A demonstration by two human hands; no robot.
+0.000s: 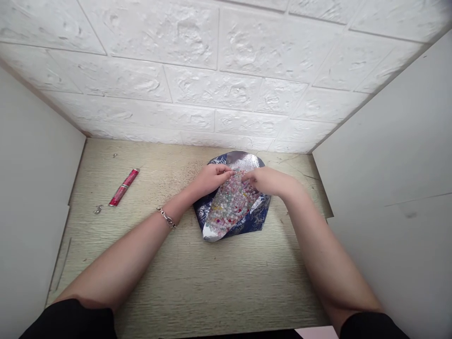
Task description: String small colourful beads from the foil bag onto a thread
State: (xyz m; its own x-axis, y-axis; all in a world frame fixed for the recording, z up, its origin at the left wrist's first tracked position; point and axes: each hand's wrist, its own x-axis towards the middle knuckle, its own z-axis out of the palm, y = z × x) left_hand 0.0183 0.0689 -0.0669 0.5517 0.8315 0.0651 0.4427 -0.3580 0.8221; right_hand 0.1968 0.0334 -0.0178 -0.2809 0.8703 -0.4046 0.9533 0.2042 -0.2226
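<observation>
A pile of small beads (228, 202), mostly pale pink, white and greenish with a few red and yellow ones, lies on a silver-lined blue pouch (249, 221) that is spread flat. Over the pouch's upper left part is my left hand (213, 179), thumb and forefinger pinched together above the beads. What sits in that pinch is too small to name. From the right, my right hand (263, 181) reaches in with curled fingers, its fingertips at the top of the bead pile. Whether a bead is between them is hidden.
On the left of the wooden tabletop (212, 287) lies a red tube-shaped packet (124, 187). Small shiny pieces (98, 208) are beside it. A white brick-patterned wall (197, 103) closes off the back, and pale panels (384, 141) stand at both sides.
</observation>
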